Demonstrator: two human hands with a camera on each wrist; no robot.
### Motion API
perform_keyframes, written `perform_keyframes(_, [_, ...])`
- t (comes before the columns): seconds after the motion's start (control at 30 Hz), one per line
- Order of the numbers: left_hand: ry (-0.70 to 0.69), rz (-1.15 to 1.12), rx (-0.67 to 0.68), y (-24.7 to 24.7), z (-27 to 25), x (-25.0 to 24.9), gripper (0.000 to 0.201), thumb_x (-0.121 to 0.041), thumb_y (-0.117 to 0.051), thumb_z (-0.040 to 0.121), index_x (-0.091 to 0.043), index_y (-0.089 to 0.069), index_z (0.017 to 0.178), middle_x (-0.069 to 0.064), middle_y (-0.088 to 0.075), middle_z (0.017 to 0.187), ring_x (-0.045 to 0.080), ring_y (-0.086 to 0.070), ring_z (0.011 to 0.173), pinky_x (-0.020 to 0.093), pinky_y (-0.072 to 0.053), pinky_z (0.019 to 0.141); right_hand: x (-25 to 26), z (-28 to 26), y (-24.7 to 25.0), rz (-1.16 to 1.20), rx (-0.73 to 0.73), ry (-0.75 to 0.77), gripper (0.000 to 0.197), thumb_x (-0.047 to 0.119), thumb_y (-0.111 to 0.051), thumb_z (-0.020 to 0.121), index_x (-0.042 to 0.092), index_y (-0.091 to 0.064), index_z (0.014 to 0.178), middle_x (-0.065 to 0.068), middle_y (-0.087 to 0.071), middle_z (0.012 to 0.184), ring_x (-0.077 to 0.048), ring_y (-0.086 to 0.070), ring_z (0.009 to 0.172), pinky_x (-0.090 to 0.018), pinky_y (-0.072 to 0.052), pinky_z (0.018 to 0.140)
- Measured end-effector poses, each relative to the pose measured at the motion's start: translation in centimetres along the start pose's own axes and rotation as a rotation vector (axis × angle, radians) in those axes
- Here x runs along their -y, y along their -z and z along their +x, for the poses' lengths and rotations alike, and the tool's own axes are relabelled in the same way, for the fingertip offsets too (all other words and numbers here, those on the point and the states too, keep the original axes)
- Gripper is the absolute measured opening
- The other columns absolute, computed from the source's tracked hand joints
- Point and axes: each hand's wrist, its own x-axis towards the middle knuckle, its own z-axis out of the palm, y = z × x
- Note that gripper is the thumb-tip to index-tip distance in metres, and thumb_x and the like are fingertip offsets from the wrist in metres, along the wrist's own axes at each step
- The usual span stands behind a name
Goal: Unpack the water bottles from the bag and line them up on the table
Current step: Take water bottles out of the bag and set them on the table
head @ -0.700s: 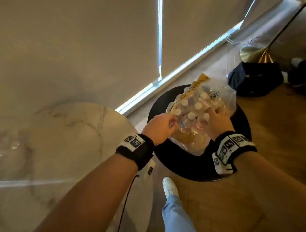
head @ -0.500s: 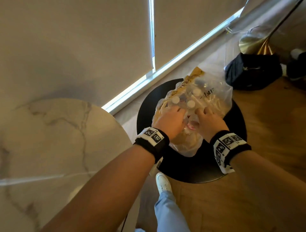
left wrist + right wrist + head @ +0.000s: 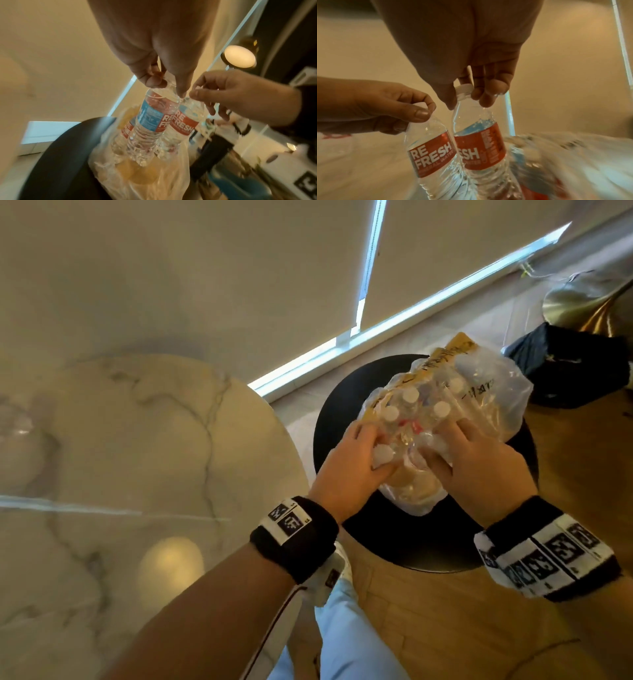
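A clear plastic bag (image 3: 493,392) with yellow print sits on a round black stool (image 3: 337,412), its mouth open upward. Several white-capped water bottles (image 3: 410,396) stand inside. My left hand (image 3: 371,445) pinches the neck of one red-and-blue labelled bottle (image 3: 154,119) just under its cap. My right hand (image 3: 440,446) pinches the white cap and neck of a second bottle (image 3: 479,148) right beside it. Both bottles lean together, with their bases still inside the bag. The marble table (image 3: 137,457) lies to the left of the stool.
A black bag (image 3: 565,364) and a brass lamp base (image 3: 582,302) sit on the wooden floor behind the stool. My leg in light blue trousers (image 3: 342,645) stands between table and stool. Window blinds run along the far wall.
Both hands have moved from the bag's near edge onto bottle tops, and each now pinches a bottle neck. The head view has drawn closer to the bag.
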Motion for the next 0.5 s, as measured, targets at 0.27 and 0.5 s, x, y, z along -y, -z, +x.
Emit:
perform_keyframes(0.27, [0.252, -0.095, -0.356, 15.9, -17.3, 8.0, 0.025, -0.036, -0.074, 0.085, -0.027, -0.056, 0.100, -0.014, -0.051, 0.098, 0.006, -0.055, 0.078, 0.008, -0.043, 0.064, 21.0, 0.1, 0.9, 0.256, 0.035, 0.348, 0.024, 0.037, -0.058, 0.091, 0.016, -0.059, 0.103, -0.003, -0.061, 0.087, -0.015, -0.051, 0.058, -0.024, -0.042, 0.046])
perform_keyframes(0.5, [0.547, 0.091, -0.544, 27.0, -29.5, 19.5, 0.023, -0.029, -0.078, 0.082, -0.023, -0.061, 0.097, -0.013, -0.051, 0.092, 0.007, -0.055, 0.067, 0.004, -0.040, 0.064, 42.1, 2.1, -5.8, 0.420, 0.282, 0.557, 0.028, 0.038, -0.052, 0.094, 0.016, -0.053, 0.111, -0.004, -0.055, 0.101, -0.027, -0.058, 0.077, -0.029, -0.034, 0.064])
